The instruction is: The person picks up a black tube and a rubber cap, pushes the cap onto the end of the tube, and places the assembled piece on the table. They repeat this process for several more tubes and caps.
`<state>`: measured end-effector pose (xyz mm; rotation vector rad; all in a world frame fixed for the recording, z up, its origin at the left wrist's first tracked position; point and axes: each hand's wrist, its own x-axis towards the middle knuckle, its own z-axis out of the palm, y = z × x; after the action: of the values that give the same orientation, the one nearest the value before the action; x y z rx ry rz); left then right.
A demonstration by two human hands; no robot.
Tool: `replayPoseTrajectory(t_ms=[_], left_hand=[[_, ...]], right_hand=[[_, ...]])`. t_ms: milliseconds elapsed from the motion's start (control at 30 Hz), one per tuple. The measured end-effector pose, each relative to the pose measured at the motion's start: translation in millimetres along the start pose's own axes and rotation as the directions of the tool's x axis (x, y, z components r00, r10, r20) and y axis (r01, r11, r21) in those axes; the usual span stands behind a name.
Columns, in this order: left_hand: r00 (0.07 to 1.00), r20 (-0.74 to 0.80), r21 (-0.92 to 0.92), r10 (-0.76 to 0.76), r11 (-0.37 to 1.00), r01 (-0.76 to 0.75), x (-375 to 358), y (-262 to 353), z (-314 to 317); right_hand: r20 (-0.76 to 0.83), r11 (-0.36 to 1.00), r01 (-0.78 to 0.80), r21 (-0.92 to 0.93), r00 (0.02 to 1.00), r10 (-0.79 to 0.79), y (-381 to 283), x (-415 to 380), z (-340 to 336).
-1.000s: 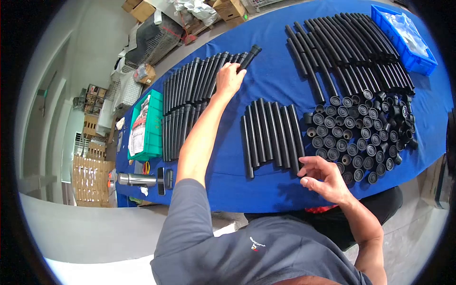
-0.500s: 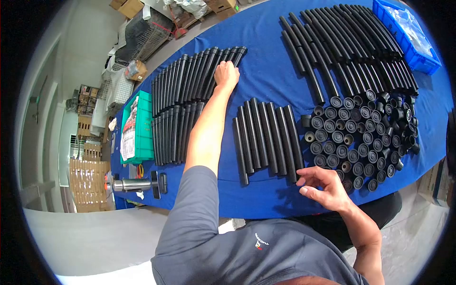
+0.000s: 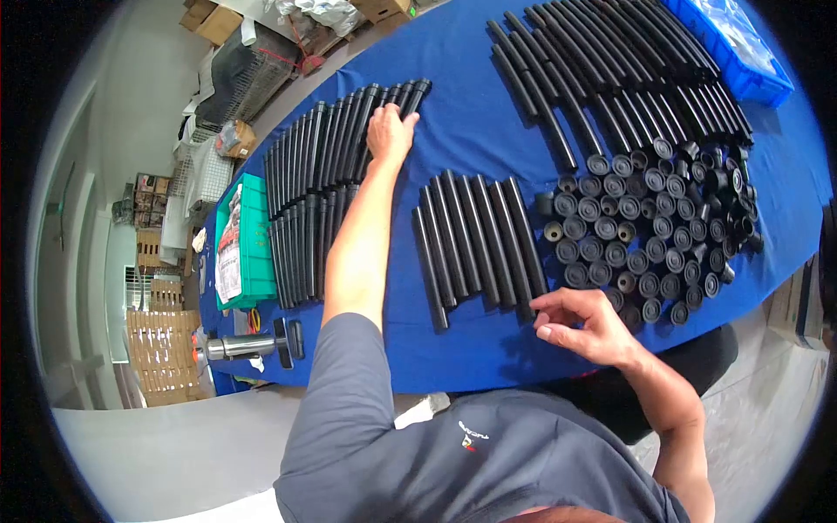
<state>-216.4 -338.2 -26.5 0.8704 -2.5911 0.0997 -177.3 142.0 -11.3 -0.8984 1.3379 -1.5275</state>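
My left hand (image 3: 390, 135) is stretched out to the upper left group of black tubes (image 3: 336, 131). Its fingers are closed round a tube near the right end of that row, close to the tubes' wider capped ends; the hand hides part of the grip. My right hand (image 3: 588, 327) hovers by the lower end of the rightmost black tube in the middle group (image 3: 475, 240). Its fingers are curved, with thumb and forefinger apart and nothing visible between them. Round black end caps (image 3: 649, 283) lie close beyond that hand, several showing ringed faces.
Many long black tubes (image 3: 602, 61) lie at the upper right beside a blue crate (image 3: 772, 87). On the left stand a green crate (image 3: 257, 261) with papers and a steel flask (image 3: 240, 346). A blue cloth (image 3: 462, 349) covers the table.
The camera view has shifted, so the table's things appear further left and mostly higher on the right. Both hands keep about the same places beside the tubes; the left fingers look slightly less tightly curled.
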Motion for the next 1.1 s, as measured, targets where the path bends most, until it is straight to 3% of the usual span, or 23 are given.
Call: replayPoseTrajectory(t_ms=[233,267,333,433,533,567,733,800,900,1000,1100], left_hand=[[0.99,-0.127,-0.443,0.061,0.89,-0.111,-99,-3,-56],[0.995,-0.095,-0.52,0.019,0.851,-0.066,-124,-2,-61],[0.998,-0.047,-0.538,-0.029,0.843,-0.001,-173,3,-71],[0.998,-0.039,-0.575,-0.051,0.818,0.019,-230,9,-79],[0.998,-0.044,-0.449,0.054,0.891,-0.068,-263,15,-87],[0.997,-0.043,-0.463,0.062,0.883,-0.075,-271,21,-79],[0.999,-0.03,-0.467,-0.03,0.884,0.013,-276,0,-84],[0.996,-0.051,-0.405,-0.078,0.913,0.051,-278,-15,-78],[0.954,0.089,-0.54,-0.286,0.791,0.288,-283,-15,-80],[0.933,0.13,-0.65,-0.335,0.682,0.336,-286,-20,-74],[0.931,0.16,-0.695,-0.329,0.632,0.343,-285,-18,-77]], right_hand=[[0.17,0.979,0.095,-0.182,0.983,-0.064,-9,-6,12],[0.167,0.978,0.121,-0.168,0.982,-0.092,-7,-7,15],[0.218,0.982,0.075,-0.174,0.975,-0.036,-10,-7,17],[0.239,0.963,0.133,-0.235,0.968,-0.075,-13,-9,21],[0.261,0.904,0.257,-0.341,0.95,-0.172,-10,-10,21],[0.249,0.837,0.35,-0.42,0.932,-0.265,-5,-10,17],[0.157,0.749,0.37,-0.55,0.926,-0.343,-14,-5,0],[0.041,0.724,0.366,-0.585,0.904,-0.425,-22,-4,-12],[-0.251,0.707,0.227,-0.67,0.827,-0.503,-31,-3,-32],[-0.391,0.681,0.068,-0.729,0.775,-0.496,-40,2,-48],[-0.296,0.566,0.042,-0.823,0.819,-0.491,-58,19,-63]])
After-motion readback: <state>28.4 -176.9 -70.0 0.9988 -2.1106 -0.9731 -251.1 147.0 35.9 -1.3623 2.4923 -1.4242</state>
